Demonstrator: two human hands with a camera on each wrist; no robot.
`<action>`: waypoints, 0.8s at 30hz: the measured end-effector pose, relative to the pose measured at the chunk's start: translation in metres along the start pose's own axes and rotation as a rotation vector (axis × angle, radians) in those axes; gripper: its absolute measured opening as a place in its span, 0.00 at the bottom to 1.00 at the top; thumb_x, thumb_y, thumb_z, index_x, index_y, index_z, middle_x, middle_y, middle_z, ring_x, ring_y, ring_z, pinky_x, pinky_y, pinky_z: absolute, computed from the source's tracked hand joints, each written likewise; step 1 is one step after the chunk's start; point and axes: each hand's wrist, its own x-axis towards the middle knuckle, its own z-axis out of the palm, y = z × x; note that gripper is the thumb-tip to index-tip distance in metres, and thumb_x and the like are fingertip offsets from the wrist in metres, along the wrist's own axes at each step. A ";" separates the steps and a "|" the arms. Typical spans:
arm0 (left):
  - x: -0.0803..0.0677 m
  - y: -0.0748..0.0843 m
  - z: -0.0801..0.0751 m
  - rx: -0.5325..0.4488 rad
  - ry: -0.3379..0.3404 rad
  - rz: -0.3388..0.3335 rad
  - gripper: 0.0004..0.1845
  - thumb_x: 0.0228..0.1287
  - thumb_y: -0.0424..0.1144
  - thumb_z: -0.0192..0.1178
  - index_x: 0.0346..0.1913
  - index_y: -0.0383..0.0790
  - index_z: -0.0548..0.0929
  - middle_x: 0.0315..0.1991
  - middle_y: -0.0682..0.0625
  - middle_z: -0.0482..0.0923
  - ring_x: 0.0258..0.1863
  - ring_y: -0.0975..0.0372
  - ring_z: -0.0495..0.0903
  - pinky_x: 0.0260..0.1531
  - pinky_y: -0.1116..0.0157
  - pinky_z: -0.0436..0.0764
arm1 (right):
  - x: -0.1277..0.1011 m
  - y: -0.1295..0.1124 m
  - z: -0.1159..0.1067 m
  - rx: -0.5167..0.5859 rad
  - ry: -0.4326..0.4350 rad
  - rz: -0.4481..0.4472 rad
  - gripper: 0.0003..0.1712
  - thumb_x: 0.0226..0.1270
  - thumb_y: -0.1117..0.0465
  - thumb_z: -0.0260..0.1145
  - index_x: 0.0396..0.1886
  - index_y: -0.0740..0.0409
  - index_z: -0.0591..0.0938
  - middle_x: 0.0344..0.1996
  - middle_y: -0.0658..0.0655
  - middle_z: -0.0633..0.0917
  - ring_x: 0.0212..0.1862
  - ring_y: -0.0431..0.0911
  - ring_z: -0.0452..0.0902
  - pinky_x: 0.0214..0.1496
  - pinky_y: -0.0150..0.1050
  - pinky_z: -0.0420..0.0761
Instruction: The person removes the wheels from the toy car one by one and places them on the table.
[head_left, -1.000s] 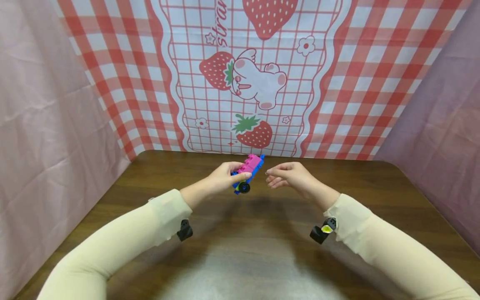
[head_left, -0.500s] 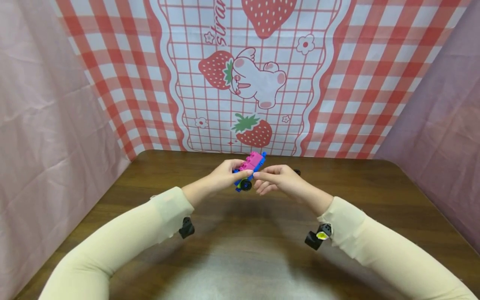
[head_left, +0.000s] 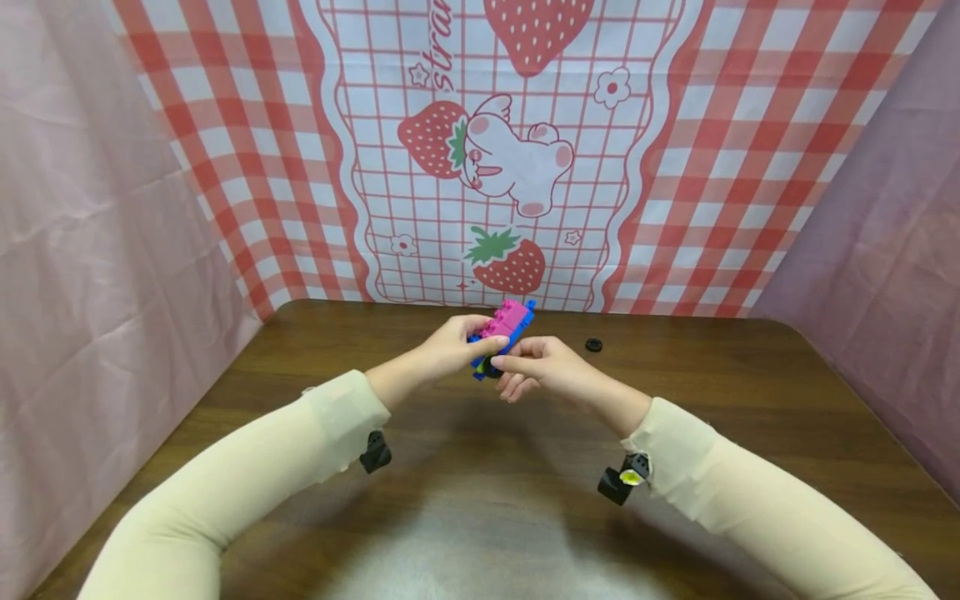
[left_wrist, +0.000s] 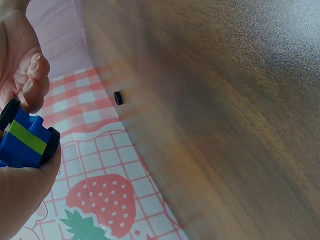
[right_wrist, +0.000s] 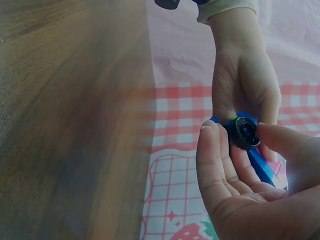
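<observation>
Toy car [head_left: 512,320] tilts above the table [head_left: 720,375], clasped between thumb and fingers of the left hand [head_left: 446,348]. At the car's near end, the right hand [head_left: 546,371] pinches a mounted wheel [right_wrist: 246,132]; a loose wheel [head_left: 594,345] lies right of the car.

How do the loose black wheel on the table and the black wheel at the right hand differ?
The loose wheel lies on the table; the car wheel sits on the toy car, held by the left hand. The loose wheel lies flat, while the car wheel is tilted up. In the head view, the loose wheel is uncovered; the car wheel is partly hidden by the right hand. Both are black and round.
</observation>
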 end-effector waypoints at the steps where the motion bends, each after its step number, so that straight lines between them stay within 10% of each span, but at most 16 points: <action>1: 0.000 0.000 0.000 0.003 0.003 0.004 0.24 0.71 0.46 0.56 0.62 0.33 0.74 0.49 0.41 0.81 0.43 0.60 0.80 0.45 0.65 0.81 | 0.001 0.000 0.001 0.000 -0.004 0.000 0.15 0.71 0.60 0.60 0.42 0.73 0.76 0.31 0.64 0.86 0.29 0.46 0.84 0.39 0.45 0.85; 15: 0.001 -0.002 0.000 0.018 0.020 0.001 0.24 0.71 0.45 0.56 0.62 0.32 0.74 0.48 0.40 0.81 0.40 0.62 0.79 0.43 0.66 0.81 | 0.003 0.004 0.006 -0.067 -0.084 -0.079 0.19 0.76 0.60 0.54 0.43 0.77 0.76 0.28 0.62 0.86 0.27 0.44 0.84 0.37 0.47 0.85; 24: 0.004 -0.001 0.000 -0.016 0.039 -0.017 0.24 0.71 0.45 0.56 0.62 0.32 0.74 0.49 0.40 0.81 0.41 0.61 0.80 0.44 0.65 0.81 | 0.007 0.007 0.010 -0.204 0.028 -0.147 0.19 0.75 0.59 0.56 0.33 0.72 0.80 0.28 0.73 0.84 0.24 0.48 0.83 0.29 0.44 0.84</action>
